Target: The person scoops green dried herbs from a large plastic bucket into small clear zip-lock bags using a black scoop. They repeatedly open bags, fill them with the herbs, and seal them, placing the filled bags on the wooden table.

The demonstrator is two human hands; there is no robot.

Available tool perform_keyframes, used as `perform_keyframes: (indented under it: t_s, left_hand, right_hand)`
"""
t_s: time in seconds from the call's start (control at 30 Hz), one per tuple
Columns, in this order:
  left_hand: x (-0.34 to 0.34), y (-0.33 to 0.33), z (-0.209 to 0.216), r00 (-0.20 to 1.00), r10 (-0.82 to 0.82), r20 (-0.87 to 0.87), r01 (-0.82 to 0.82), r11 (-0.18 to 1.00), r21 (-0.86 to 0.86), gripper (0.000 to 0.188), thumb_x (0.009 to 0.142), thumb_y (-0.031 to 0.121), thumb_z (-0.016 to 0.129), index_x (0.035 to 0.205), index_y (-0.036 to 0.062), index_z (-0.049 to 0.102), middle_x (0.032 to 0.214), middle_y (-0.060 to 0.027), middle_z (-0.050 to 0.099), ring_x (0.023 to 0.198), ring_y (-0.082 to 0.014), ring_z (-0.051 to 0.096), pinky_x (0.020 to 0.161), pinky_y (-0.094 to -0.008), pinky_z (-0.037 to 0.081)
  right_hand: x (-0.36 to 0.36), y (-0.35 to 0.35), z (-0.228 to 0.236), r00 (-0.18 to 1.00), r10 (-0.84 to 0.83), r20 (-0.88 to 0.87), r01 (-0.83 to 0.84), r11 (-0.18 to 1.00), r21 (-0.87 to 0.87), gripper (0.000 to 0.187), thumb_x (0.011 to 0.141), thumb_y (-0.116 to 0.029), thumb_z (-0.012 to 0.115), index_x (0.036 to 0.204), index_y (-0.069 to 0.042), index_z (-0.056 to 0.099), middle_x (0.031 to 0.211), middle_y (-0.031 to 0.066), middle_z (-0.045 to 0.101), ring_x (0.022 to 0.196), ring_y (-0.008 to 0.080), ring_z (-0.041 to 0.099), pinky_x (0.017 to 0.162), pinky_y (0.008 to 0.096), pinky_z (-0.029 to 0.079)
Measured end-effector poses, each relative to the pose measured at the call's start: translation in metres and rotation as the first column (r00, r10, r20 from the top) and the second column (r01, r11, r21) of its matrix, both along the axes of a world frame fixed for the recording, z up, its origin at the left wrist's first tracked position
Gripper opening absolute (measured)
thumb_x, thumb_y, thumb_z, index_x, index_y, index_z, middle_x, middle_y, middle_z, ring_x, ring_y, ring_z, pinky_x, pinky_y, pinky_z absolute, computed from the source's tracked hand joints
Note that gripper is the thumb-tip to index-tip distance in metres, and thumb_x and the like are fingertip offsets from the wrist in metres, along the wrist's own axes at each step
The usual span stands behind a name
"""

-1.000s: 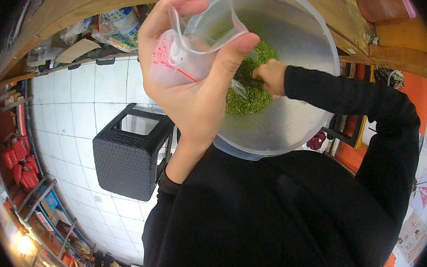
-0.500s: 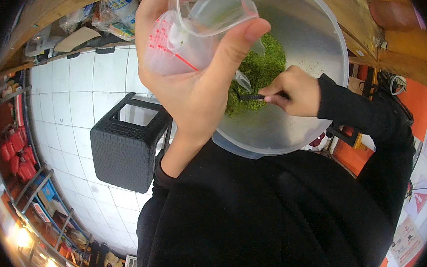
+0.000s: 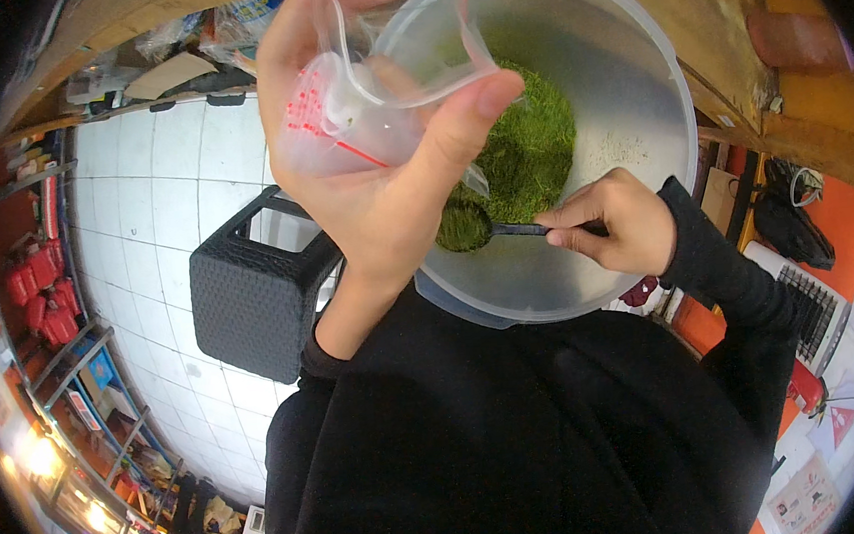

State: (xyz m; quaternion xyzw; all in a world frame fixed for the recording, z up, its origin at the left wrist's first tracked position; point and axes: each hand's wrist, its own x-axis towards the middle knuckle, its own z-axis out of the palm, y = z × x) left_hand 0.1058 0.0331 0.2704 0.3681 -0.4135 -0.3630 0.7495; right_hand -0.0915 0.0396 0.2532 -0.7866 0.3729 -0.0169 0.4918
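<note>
My left hand [image 3: 382,205] is closed round a clear plastic zip bag [image 3: 362,142] with red printing, whose mouth gapes between my thumb and fingers. Below it, a wide translucent plastic tub [image 3: 623,81] holds a heap of fine green shreds [image 3: 537,138] that look like dried moss or herb. Inside the tub, my right hand [image 3: 619,222] pinches the handle of a black spoon [image 3: 519,230]. The spoon's bowl is loaded with green shreds and lies just beside my left wrist, partly covered by it.
A black woven-pattern plastic stool [image 3: 255,311] stands on the white tiled floor [image 3: 172,212] to the left. Wooden boards [image 3: 720,33] border the tub at the far right. A keyboard [image 3: 811,302] lies past my right forearm. Shelves with red items [image 3: 42,287] line the left side.
My right hand has drawn slightly right and nearer, and the spoon's filled bowl now shows apart from the heap. The left hand and bag have shifted a little left.
</note>
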Motion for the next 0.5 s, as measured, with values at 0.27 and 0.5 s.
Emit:
perform_keyframes:
  t_s: [0.27,0.5]
  left_hand:
    - [0.011,-0.005,-0.015,0.992,-0.099,0.077,0.096,0.995,0.034,0.067,0.067,0.015,0.076,0.123,0.0002,0.043,0.107,-0.0109,0.055,0.078,-0.0096,0.054,0.059,-0.0176,0.042]
    - [0.003,-0.011,-0.019,0.819,-0.197,0.539,0.087,0.971,0.223,0.052,0.061,0.016,0.078,0.108,0.0079,0.056,0.089,-0.0061,0.063,0.083,-0.0203,0.061,0.073,-0.0282,0.047]
  right_hand:
    - [-0.023,-0.020,0.068,0.859,-0.492,-0.144,0.481,0.870,-0.104,0.019,0.081,-0.010,0.061,0.095,0.003,0.064,0.065,0.0111,0.061,0.052,0.0119,0.053,0.051,0.0252,0.041]
    - [-0.013,-0.014,0.099,0.938,-0.346,0.012,0.243,0.634,-0.734,0.019,0.075,0.002,0.060,0.094,0.003,0.063,0.065,0.0136,0.055,0.052,0.0210,0.052,0.053,0.0284,0.042]
